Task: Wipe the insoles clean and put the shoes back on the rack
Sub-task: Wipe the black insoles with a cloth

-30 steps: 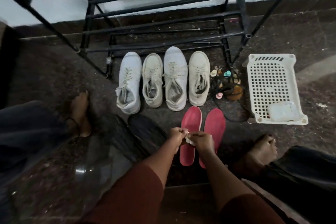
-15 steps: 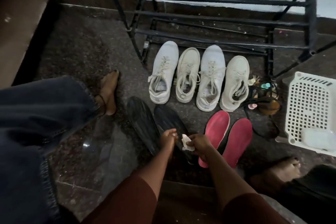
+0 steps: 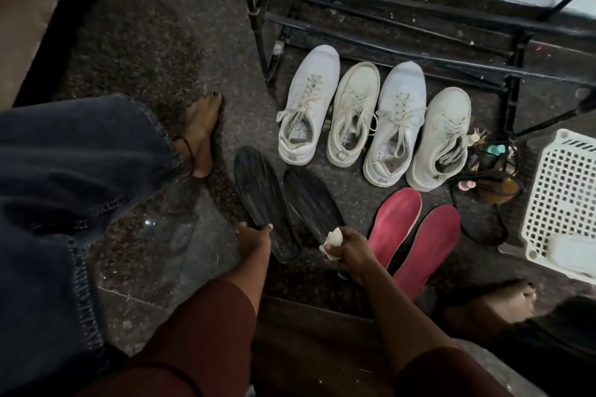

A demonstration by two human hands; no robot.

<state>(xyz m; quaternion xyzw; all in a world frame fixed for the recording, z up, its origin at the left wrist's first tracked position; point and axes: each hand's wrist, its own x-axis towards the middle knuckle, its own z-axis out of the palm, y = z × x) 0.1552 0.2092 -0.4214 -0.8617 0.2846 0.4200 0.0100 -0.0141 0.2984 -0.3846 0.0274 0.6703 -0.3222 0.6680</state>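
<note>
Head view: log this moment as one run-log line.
left hand: gripping black insole | right hand: holding white wipe | red insoles: floor | white sneakers: off rack

- I can read no text, brand, number or sign on my white shoes (image 3: pixel 371 116), the insoles or the basket (image 3: pixel 562 200).

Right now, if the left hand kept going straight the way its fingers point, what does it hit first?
The left hand already touches the heel end of the leftmost black ribbed insole. Pushing on along the fingers runs up that insole, probably toward the leftmost white lace-up sneaker; depth is unclear.
</note>
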